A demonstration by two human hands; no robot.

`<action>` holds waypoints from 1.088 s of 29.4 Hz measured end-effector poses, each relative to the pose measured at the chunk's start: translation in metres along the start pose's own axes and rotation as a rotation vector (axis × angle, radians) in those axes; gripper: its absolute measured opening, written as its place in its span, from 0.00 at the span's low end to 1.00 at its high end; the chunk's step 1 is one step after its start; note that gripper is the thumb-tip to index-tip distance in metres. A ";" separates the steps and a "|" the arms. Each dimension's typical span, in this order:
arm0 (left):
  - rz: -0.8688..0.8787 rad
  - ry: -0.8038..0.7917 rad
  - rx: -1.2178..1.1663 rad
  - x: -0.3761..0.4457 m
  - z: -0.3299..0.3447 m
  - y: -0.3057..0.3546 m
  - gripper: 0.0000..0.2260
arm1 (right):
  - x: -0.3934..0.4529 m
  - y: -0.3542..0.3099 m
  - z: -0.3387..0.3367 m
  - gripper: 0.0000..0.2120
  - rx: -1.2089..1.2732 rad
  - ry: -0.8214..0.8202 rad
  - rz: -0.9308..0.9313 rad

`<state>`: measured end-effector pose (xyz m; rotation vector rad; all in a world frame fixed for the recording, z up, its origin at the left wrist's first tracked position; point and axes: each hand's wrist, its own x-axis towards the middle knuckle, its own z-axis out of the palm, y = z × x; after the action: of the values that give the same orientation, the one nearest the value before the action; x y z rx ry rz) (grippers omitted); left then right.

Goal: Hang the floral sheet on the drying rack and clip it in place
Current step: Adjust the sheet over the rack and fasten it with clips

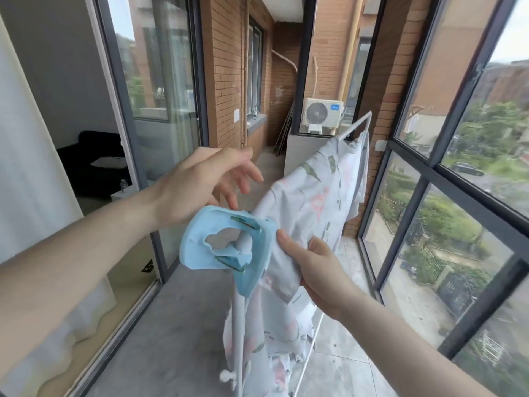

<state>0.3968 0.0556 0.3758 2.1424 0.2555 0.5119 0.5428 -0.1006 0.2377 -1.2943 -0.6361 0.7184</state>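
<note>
The floral sheet [315, 196], white with green leaves and pink flowers, hangs draped over the top rail of the white drying rack [355, 124] and falls bunched toward the floor. A large light-blue clip [226, 247] sits on the near end of the rail, at the sheet's edge. My left hand [200, 184] hovers just above the clip with fingers spread and relaxed, holding nothing. My right hand [315, 270] pinches a fold of the sheet just right of the clip.
I stand on a narrow tiled balcony. Tall dark-framed windows [429, 196] run along the right, a sliding glass door [160, 110] along the left. An air-conditioner unit [322, 113] sits on a ledge at the far end. The rack's upright leg [239, 339] stands close in front.
</note>
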 end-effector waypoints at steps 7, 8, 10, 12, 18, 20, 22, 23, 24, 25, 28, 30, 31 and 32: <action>0.001 -0.009 0.488 -0.061 -0.007 0.029 0.38 | -0.008 0.002 0.001 0.16 -0.033 0.065 -0.094; -0.025 0.015 0.608 -0.068 -0.003 0.031 0.39 | -0.008 0.002 0.002 0.15 -0.054 0.071 -0.113; -0.051 0.098 0.806 -0.075 0.008 0.037 0.40 | -0.008 0.001 0.002 0.16 -0.103 0.089 -0.148; -0.070 0.164 0.943 -0.080 0.019 0.044 0.40 | -0.009 0.000 -0.001 0.17 -0.121 0.066 -0.175; -0.183 0.193 1.112 -0.091 0.034 0.056 0.31 | -0.010 -0.007 -0.016 0.27 -0.129 -0.020 -0.232; -0.211 0.182 1.054 -0.090 0.034 0.060 0.26 | -0.010 -0.011 -0.022 0.30 -0.134 -0.037 -0.247; -0.243 0.171 1.037 -0.090 0.036 0.064 0.20 | -0.011 -0.012 -0.030 0.29 -0.127 -0.056 -0.262; -0.242 0.160 1.028 -0.089 0.033 0.063 0.18 | -0.011 -0.013 -0.033 0.29 -0.130 -0.052 -0.272; -0.244 0.150 1.015 -0.091 0.029 0.063 0.17 | -0.011 -0.014 -0.034 0.31 -0.135 -0.058 -0.281; -0.243 0.133 1.009 -0.092 0.027 0.063 0.17 | -0.011 -0.014 -0.037 0.32 -0.140 -0.072 -0.289; -0.220 0.110 0.990 -0.099 0.020 0.065 0.14 | -0.016 -0.013 -0.044 0.25 -0.143 -0.108 -0.302; -0.201 0.147 0.973 -0.103 0.023 0.073 0.08 | -0.021 -0.013 -0.053 0.16 -0.129 -0.131 -0.319; -0.178 0.171 0.955 -0.105 0.020 0.076 0.06 | -0.023 -0.014 -0.054 0.14 -0.132 -0.136 -0.335; -0.165 0.193 0.952 -0.107 0.019 0.080 0.06 | -0.025 -0.015 -0.056 0.13 -0.132 -0.142 -0.355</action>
<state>0.3092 -0.0436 0.4024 2.9398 0.9246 0.5634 0.5712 -0.1567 0.2425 -1.2140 -1.0137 0.4839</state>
